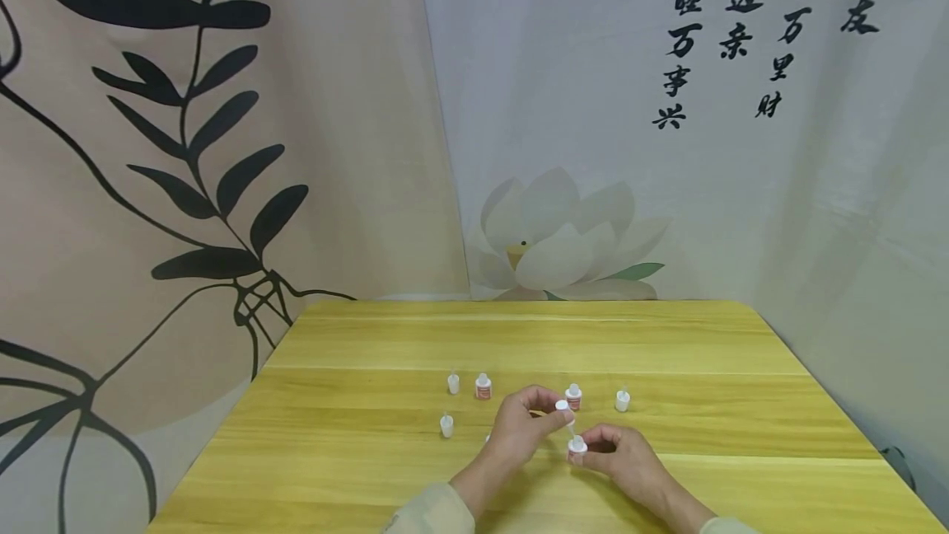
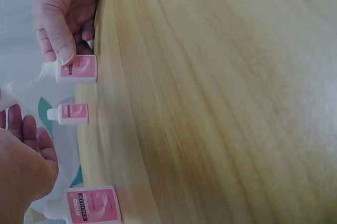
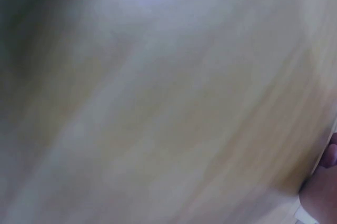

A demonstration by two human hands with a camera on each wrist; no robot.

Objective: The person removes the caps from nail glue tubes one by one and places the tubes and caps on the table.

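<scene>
My left hand [image 1: 517,428] pinches a white brush cap [image 1: 563,407] with a thin pale stem that slants down to the neck of a nail glue bottle [image 1: 577,446]. Whether the stem's tip is inside the neck I cannot tell. My right hand [image 1: 628,461] grips that bottle upright at table level, thumb across its pink label in the left wrist view. Just behind stands another nail glue bottle [image 1: 573,394], and a third one [image 1: 483,387] is farther left. Only the edge of the right hand [image 3: 320,192] shows in the blurred right wrist view.
Loose white brush caps stand stem up on the wooden table [image 1: 356,452]: a back left cap [image 1: 454,384], a front left cap [image 1: 446,426] and a right cap [image 1: 622,400]. A small white thing is mostly hidden by the left wrist. Printed cloth hangs behind the table.
</scene>
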